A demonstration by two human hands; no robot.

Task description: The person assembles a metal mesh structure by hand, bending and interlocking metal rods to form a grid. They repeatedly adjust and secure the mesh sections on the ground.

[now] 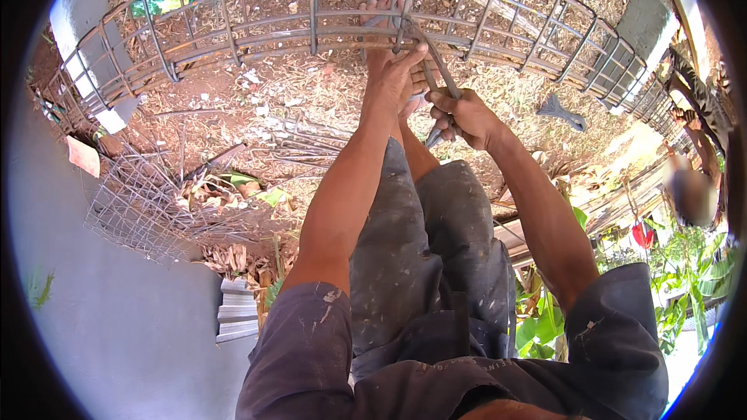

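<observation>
A long rebar cage [313, 0] of rusty bars and grey stirrups spans the scene in front of me. At its near lower bar is my left hand [395, 78], thumb stretched toward the bar and fingers bent; what they hold, if anything, is hidden. My right hand [469, 118] is closed around the handle of dark metal pincers [440, 62], whose upper end reaches in among the bars near a stirrup. A greyish pointed piece [433, 138] sticks out below the right hand; its kind is unclear. A bare foot [379, 12] shows behind the bars.
Grey blocks [634, 27] stand beneath the cage's right end and at its left. A bundle of grey wire [562, 113] lies on the ground to the right. Wire mesh [144, 206] and thin rods [299, 140] lie left, beside a grey wall [101, 303].
</observation>
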